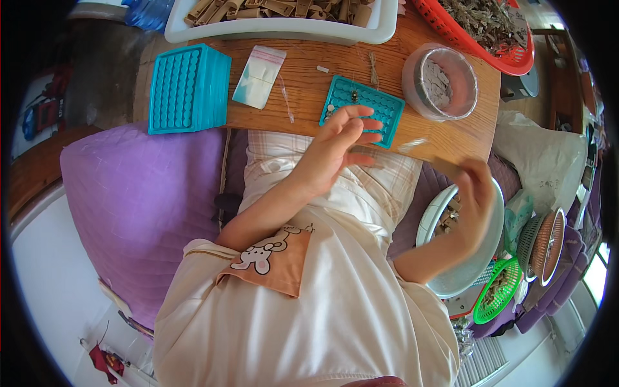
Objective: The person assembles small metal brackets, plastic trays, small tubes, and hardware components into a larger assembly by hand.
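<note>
Teal plastic tray (392,115) lay on the wooden desk (300,58), partly under the left hand (342,140), a few small parts in its cells. Left hand: fingers parted, nothing seen in its grasp. Right hand (474,190): fingers bent, motion-blurred, a brown shape (443,168) at the fingertips; could not tell whether gripped or what it was. Below the right hand, a pale bowl (480,258) with tan pieces (445,223) inside. Beyond the right hand, a clear tub (416,90) of greyish chips; farther off, a red basket (519,63). Left of and beyond the left hand, a pale packet (259,80), then a stack of teal trays (187,90). Well beyond the left hand, a white bin (277,28) of tan parts (284,8).
</note>
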`<state>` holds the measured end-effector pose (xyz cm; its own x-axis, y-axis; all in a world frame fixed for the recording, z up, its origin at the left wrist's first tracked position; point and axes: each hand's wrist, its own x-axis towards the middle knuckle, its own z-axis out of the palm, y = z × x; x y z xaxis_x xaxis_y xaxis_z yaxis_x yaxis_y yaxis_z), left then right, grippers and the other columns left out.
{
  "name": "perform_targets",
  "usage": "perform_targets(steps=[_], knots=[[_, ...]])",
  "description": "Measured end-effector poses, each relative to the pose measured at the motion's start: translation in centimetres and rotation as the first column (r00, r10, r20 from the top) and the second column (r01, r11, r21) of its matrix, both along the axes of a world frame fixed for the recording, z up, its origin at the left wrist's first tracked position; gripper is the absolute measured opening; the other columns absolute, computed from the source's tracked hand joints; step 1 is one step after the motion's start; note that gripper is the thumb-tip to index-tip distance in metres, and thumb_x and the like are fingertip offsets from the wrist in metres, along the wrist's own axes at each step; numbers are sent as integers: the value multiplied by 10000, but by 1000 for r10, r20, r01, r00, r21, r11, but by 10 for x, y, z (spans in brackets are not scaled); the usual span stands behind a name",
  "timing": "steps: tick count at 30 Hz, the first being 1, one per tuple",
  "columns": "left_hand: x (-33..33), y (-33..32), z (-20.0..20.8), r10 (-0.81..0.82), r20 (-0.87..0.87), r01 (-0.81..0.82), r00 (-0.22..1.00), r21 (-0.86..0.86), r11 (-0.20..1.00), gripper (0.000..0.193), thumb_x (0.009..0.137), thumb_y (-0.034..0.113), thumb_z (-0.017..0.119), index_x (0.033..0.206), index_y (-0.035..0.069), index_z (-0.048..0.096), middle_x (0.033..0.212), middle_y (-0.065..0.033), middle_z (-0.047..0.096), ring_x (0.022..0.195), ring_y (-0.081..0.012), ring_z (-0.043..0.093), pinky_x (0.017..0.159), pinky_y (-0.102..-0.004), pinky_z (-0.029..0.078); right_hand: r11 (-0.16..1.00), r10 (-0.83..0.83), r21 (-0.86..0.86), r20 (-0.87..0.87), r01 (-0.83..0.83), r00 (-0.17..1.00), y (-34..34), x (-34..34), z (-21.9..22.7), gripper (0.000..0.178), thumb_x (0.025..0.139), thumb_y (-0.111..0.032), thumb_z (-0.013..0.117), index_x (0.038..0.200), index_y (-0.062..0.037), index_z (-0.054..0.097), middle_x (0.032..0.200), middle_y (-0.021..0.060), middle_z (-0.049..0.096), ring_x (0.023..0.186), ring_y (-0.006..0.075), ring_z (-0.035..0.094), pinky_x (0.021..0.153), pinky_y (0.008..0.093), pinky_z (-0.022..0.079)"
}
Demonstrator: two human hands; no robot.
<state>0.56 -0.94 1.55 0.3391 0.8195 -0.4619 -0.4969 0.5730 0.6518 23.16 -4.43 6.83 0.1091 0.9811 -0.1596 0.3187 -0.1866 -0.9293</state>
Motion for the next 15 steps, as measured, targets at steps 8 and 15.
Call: perform_targets(steps=[8,15], knots=[[-14,37,-29,618,-772,749,146,495,440,247,693,37,521,931,93,553,939,-56,531,774,-221,521,665,-306,449,966,94,-190,891,176,444,-63,40,42,219,759,-59,519,975,-24,520,881,131,550,818,284,532,702,320,419],[-8,62,-51,501,-858,898,111,303,320,164,674,31,492,830,51,538,871,-70,493,820,-227,520,710,-329,453,884,468,-127,232,-450,853,-13,-53,-3,260,691,-12,569,950,-30,546,934,133,555,835,309,534,713,333,432]])
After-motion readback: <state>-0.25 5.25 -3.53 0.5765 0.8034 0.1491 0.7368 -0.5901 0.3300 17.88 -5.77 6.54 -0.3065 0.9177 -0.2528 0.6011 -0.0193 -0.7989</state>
